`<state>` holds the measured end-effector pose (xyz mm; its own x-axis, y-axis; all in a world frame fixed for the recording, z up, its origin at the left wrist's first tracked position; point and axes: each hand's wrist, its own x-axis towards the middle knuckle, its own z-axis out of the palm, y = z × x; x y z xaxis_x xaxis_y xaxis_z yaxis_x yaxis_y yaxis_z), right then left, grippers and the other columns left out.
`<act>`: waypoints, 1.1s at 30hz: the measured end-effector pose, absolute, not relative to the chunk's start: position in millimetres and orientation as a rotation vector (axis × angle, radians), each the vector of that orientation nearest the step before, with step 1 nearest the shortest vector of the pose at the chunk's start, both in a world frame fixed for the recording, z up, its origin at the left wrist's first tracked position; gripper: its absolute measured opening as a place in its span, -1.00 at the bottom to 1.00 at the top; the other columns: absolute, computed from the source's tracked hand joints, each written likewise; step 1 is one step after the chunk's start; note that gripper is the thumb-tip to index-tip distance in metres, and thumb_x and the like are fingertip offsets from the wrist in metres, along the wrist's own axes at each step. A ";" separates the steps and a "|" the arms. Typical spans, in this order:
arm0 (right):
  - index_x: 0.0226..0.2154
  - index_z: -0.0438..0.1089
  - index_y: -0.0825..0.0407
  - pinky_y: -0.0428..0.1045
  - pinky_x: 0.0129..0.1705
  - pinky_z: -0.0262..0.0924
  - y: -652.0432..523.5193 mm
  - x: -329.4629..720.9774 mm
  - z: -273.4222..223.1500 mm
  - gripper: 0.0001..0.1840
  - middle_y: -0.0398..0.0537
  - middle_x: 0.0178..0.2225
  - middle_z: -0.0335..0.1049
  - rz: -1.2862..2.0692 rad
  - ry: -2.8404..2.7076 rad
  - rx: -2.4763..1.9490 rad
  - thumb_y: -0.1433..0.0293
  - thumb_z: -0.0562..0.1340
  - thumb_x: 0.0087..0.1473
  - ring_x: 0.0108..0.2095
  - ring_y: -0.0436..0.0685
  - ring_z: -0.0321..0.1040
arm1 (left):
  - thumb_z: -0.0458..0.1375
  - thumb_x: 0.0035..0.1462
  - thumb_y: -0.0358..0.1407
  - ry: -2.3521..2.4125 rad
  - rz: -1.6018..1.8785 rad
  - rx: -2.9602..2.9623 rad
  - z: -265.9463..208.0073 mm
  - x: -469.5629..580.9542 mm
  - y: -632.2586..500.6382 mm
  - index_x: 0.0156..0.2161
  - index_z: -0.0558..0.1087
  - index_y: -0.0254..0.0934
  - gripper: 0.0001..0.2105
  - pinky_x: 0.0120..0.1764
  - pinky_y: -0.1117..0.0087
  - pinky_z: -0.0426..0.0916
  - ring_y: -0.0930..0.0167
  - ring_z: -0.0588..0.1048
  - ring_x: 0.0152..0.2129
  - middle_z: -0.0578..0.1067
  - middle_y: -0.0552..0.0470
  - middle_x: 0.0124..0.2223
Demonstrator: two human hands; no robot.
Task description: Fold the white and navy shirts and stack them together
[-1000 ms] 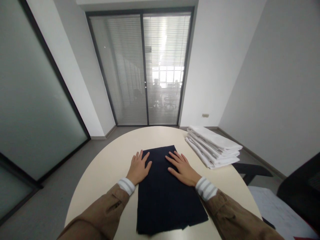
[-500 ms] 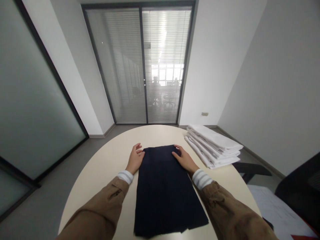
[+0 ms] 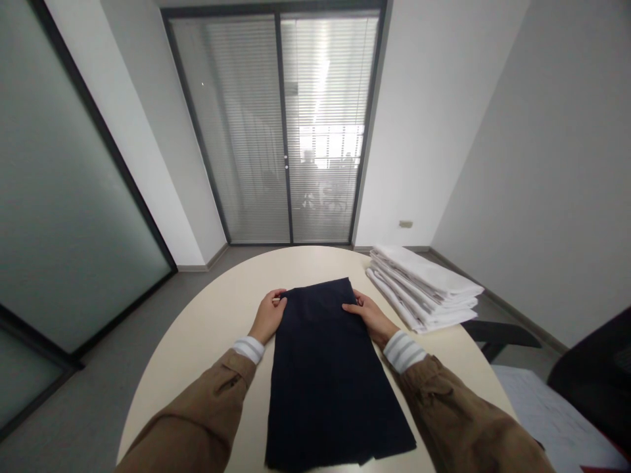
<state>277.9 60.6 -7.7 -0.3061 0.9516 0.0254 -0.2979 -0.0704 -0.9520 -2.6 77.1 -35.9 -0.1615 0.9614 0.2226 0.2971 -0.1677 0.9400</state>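
A dark navy cloth (image 3: 330,378), a long rectangle, lies lengthwise in front of me on the round cream table (image 3: 211,328). At its far left corner, my left hand (image 3: 268,316) is closed on the edge, thumb on top and other fingertips partly hidden. My right hand (image 3: 374,316) grips the far right edge, its thumb lying over the cloth and its fingers tucked behind and beneath. The far right corner stands slightly raised between the hands. The near edge of the cloth looks uneven.
A stack of folded white cloths (image 3: 424,289) sits at the table's right edge. Beyond it are a black chair (image 3: 599,387) and a white sheet with faint markings (image 3: 547,414). A glass door with blinds (image 3: 286,131) stands behind the table.
Both hands have closed on the cloth's far corners. The right fingers have slipped beneath it, and its far right corner has risen a little.
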 end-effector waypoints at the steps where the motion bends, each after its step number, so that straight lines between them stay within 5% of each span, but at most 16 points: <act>1: 0.11 0.32 -0.02 0.19 0.01 0.38 58.9 278.0 -5.2 -0.31 0.00 -0.06 0.55 1.580 -1.211 -0.792 0.36 0.40 -0.12 -0.13 0.26 0.53 | 0.15 0.19 -0.19 1.456 1.360 1.461 -34.3 -2.0 77.0 -0.02 0.45 -0.33 -0.68 -0.08 0.22 0.43 0.28 0.56 -0.24 0.56 -0.16 -0.11; 6: 0.04 0.39 -0.04 0.21 0.08 0.32 51.6 278.7 7.0 -0.42 -0.02 -0.01 0.53 1.521 -1.301 -0.802 0.32 0.33 -0.10 -0.04 0.29 0.48 | 0.10 0.24 -0.04 1.330 1.415 1.370 -30.6 -2.6 74.6 0.08 0.41 -0.31 -0.56 0.13 0.21 0.30 0.23 0.45 0.06 0.49 -0.19 0.11; 16: 0.12 0.31 -0.08 0.23 0.10 0.31 52.2 276.8 7.8 -0.36 -0.02 0.02 0.51 1.485 -1.217 -0.808 0.24 0.33 -0.06 -0.01 0.30 0.47 | 0.25 0.08 -0.06 0.950 1.592 1.052 -5.2 10.5 60.2 -0.05 0.42 -0.31 -0.58 0.03 0.17 0.40 0.22 0.54 -0.08 0.58 -0.11 -0.06; 21: -0.06 0.42 0.02 0.25 0.06 0.35 53.8 277.3 -6.3 -0.44 0.03 -0.09 0.57 1.602 -1.254 -0.898 0.28 0.47 -0.16 -0.09 0.32 0.52 | 0.23 0.11 -0.04 0.948 1.592 1.052 2.1 12.1 55.0 -0.01 0.40 -0.29 -0.56 0.06 0.18 0.39 0.21 0.52 -0.02 0.57 -0.12 -0.02; 29: -0.13 0.44 0.00 0.26 0.03 0.38 58.6 281.2 -11.0 -0.53 0.00 -0.12 0.58 1.430 -1.092 -0.928 0.25 0.46 -0.13 -0.13 0.32 0.53 | 0.43 -0.13 -0.23 0.863 1.167 1.188 -21.1 4.4 55.9 0.07 0.35 -0.34 -0.36 0.05 0.03 0.41 0.13 0.58 -0.10 0.59 -0.21 -0.05; 33: 0.00 0.37 -0.02 0.26 0.08 0.34 62.0 293.9 -11.9 -0.39 0.02 -0.04 0.54 1.446 -1.203 -0.915 0.24 0.46 -0.13 -0.03 0.32 0.49 | 0.43 -0.14 -0.25 0.862 1.138 1.273 -21.4 5.5 53.4 0.07 0.37 -0.34 -0.36 0.05 0.00 0.41 0.10 0.56 -0.07 0.59 -0.22 -0.05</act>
